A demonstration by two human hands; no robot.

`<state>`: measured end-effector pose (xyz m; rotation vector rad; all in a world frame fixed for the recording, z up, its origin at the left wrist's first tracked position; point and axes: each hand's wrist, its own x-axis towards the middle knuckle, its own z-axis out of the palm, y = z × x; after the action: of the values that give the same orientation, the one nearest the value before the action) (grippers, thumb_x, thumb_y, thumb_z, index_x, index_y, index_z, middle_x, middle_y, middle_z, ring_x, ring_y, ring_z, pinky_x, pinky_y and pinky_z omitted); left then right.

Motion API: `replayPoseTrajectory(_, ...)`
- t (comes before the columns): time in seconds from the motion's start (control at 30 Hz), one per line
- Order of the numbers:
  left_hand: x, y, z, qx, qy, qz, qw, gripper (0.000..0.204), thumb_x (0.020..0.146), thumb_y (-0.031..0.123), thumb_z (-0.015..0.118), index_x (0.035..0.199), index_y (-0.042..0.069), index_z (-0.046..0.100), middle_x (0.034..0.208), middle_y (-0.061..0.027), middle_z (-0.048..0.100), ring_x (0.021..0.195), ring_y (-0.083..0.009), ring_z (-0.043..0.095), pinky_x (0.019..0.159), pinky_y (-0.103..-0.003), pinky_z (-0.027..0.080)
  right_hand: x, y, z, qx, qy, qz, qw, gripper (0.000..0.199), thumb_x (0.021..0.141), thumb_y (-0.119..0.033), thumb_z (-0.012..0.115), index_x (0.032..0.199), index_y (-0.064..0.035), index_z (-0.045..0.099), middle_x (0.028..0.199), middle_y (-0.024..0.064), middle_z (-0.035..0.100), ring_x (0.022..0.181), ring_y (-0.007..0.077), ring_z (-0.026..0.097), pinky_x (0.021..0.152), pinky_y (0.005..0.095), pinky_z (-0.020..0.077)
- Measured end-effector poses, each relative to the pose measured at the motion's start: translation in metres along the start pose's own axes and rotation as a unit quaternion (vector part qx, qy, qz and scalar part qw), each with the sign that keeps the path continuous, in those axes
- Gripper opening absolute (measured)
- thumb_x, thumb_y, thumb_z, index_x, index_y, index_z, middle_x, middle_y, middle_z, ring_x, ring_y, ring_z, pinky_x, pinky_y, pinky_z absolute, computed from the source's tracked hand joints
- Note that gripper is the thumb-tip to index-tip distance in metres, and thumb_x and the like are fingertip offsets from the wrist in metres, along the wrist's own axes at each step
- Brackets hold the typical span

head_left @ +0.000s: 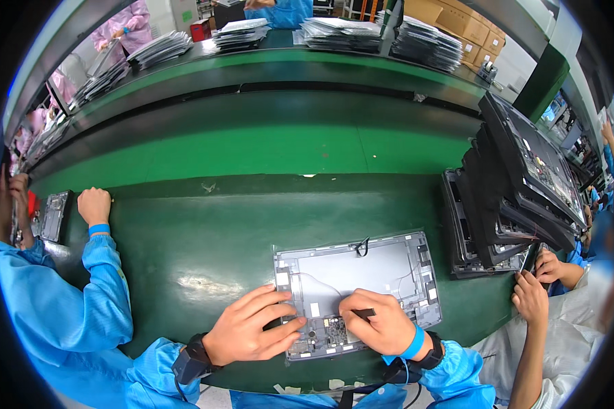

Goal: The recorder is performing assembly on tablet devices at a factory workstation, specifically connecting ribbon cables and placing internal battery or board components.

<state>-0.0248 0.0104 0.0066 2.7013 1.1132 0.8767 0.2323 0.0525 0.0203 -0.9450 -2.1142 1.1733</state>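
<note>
A grey tablet-like device housing (368,273) lies open on the green bench, its inside facing up. A small green circuit board (334,330) with thin wires sits along its near side. My left hand (252,327) is open, fingers spread and resting over the housing's left edge. Over the board, my right hand (383,324) is closed around a slim black tool (366,313); its tip is hidden under the fingers. Near the housing's far edge is a small black loop of cable (362,247).
At the right stands a leaning stack of similar housings in black trays (488,198). A co-worker's hands (540,286) work beside it. Another co-worker's fist (94,206) rests on the bench at the left, near another device (56,215). Piles of flat parts (341,34) line a far shelf.
</note>
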Motion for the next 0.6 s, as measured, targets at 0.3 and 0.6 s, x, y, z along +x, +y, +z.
replayPoseTrajectory(0.3,-0.014,-0.008,-0.002,-0.059,-0.037,-0.019,0.997,0.023,0.077,0.016,0.076,0.100,0.017,0.076,0.098,-0.0017,0.064,0.099,-0.0222,0.068,0.065,-0.031,0.059,-0.002,0.001,-0.001,0.022,-0.005,0.000,1.000,0.007,0.089,-0.005,0.057,0.093,-0.0012,0.062,0.080,0.0130,0.061,0.066,0.0286,0.061,0.062,0.0344,0.0491)
replayPoseTrajectory(0.6,-0.010,-0.018,-0.005,-0.069,-0.056,-0.001,0.996,0.020,0.077,0.017,0.078,0.097,0.018,0.076,0.098,-0.0024,0.063,0.097,-0.0230,0.069,0.064,-0.031,0.059,-0.001,0.002,-0.001,0.036,-0.006,0.011,0.999,0.008,0.089,-0.005,0.058,0.094,-0.0011,0.063,0.081,0.0129,0.063,0.067,0.0269,0.062,0.062,0.0340,0.0494)
